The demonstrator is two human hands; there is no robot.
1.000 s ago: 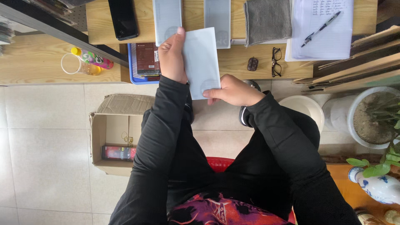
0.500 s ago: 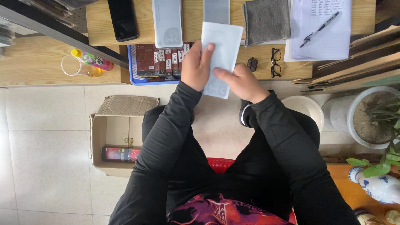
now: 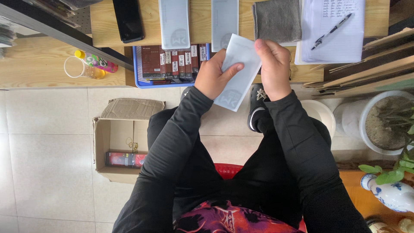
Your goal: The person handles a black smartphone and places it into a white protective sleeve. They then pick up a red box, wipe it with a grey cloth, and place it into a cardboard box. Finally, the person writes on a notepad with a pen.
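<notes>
Above a wooden counter (image 3: 108, 26) and tiled floor, the left hand (image 3: 214, 77) and right hand (image 3: 272, 64) each held a grip on a pale film sheet (image 3: 236, 73) slanting between them.

Both hands now sit further right and closer to the desk edge than a second ago — the left hand (image 3: 214, 77) and right hand (image 3: 272, 67) grip the pale sheet (image 3: 236, 71) at a slant, uncovering the blue tray (image 3: 139, 73) — previously half hidden.
</notes>
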